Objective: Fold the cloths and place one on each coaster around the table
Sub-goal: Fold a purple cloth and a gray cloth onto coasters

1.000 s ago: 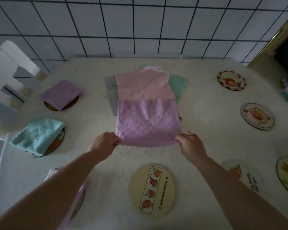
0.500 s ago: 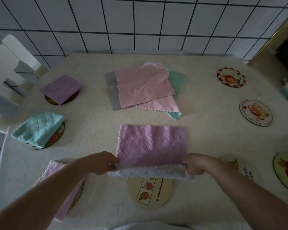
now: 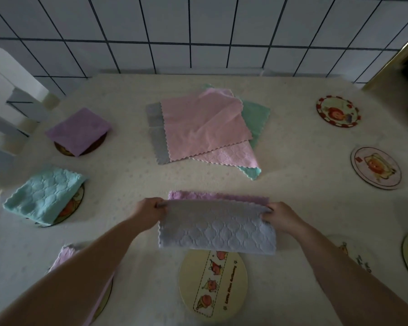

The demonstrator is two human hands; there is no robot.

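The purple cloth (image 3: pixel 218 225) lay long axis left-right (half-folded); left hand (image 3: pixel 149 212) and right hand (image 3: pixel 280 216) fingers pinched its far corners, bare bench (image 3: pixel 292 184) beyond.

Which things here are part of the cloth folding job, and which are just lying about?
Job:
- purple cloth, pinched by left hand and right hand
- cloth pile
- yellow coaster
- folded teal cloth
- red-rimmed coaster

Lying about:
- white chair
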